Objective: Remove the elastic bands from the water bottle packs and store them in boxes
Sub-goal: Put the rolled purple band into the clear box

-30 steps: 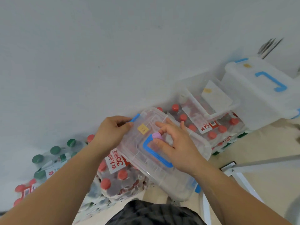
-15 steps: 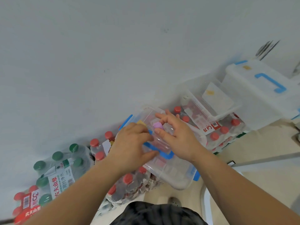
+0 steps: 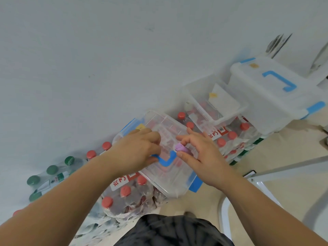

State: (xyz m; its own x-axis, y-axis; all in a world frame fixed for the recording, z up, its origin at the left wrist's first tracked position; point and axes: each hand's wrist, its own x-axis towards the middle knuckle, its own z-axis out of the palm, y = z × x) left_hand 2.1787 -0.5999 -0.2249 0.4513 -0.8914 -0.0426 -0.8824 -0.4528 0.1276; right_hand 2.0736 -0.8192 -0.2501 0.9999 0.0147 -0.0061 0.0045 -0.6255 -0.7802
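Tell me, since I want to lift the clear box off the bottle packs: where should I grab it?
Grip the blue handle on the lid from above: it lies flat, centred on the upturned top, its loop open to hook. The left hand holds its end; the right hand pinches a purple band. Whether the latches are fastened is unclear.

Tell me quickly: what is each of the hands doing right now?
The left hand has its fingers curled round the blue handle of the clear box.
The right hand pinches a bunched purple elastic band.
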